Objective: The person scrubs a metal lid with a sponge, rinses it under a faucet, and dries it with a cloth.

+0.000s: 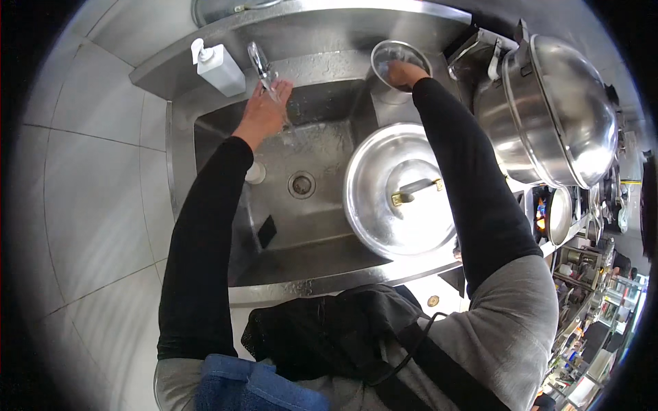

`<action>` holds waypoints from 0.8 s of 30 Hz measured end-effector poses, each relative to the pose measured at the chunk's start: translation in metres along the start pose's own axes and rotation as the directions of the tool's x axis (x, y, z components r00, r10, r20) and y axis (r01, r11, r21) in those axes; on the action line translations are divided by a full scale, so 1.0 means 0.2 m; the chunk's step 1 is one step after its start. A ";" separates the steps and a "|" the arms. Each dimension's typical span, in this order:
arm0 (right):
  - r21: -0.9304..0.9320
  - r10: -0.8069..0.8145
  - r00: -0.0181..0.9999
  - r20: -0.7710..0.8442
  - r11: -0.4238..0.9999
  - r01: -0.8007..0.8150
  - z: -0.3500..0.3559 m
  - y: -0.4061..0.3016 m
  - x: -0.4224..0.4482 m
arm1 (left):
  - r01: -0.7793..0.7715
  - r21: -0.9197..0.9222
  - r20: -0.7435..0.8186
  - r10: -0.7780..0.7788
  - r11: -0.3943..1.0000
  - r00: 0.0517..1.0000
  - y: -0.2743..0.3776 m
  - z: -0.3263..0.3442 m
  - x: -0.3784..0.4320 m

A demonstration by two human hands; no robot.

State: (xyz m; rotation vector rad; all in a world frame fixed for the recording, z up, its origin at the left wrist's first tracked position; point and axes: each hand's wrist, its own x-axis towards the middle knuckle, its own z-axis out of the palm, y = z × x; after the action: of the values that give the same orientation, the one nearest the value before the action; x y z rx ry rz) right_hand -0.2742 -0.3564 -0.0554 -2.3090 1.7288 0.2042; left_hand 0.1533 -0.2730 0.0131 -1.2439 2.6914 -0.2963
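Note:
Water runs from a chrome faucet (pixel 259 61) over my left hand (pixel 264 114), whose fingers are spread and hold nothing. Under it lies a stainless steel sink (pixel 321 154) with a round drain (pixel 301 185). My right hand (pixel 405 74) reaches into a clear round container (pixel 388 95) on the sink's back right ledge. Its fingers are hard to make out inside, so whether they grip anything cannot be told. A large steel pot lid (pixel 375 216) with a bar handle rests over the right part of the sink, below my right forearm.
A white pump bottle (pixel 222 72) stands left of the faucet. In the sink are a flat black piece (pixel 267 231) and a white round object (pixel 256 173). To the right are a big domed steel pot (pixel 545 103), a burner flame (pixel 541 215) and a pan (pixel 560 216).

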 end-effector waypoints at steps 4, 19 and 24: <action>-0.084 -0.067 0.972 -0.224 0.995 0.049 0.15 0.08 -0.04 | -0.170 0.351 0.196 0.105 0.921 0.975 0.03 -0.01 0.00; 0.359 0.053 0.999 0.008 0.932 -0.053 0.01 -0.92 -1.21 | -0.001 -0.161 0.693 -0.114 -0.987 0.712 1.78 0.18 -0.84; 0.252 0.266 0.955 -0.128 0.940 -0.228 0.08 -0.62 -1.17 | -0.062 -0.448 0.734 -0.406 -0.892 0.545 1.83 0.13 -0.70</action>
State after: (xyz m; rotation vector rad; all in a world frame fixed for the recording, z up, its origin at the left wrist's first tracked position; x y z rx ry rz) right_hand -0.2224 -0.1037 0.0028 -1.9832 2.0012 -0.1406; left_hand -0.0199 0.0635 -0.0941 1.3147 -0.1817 -1.5904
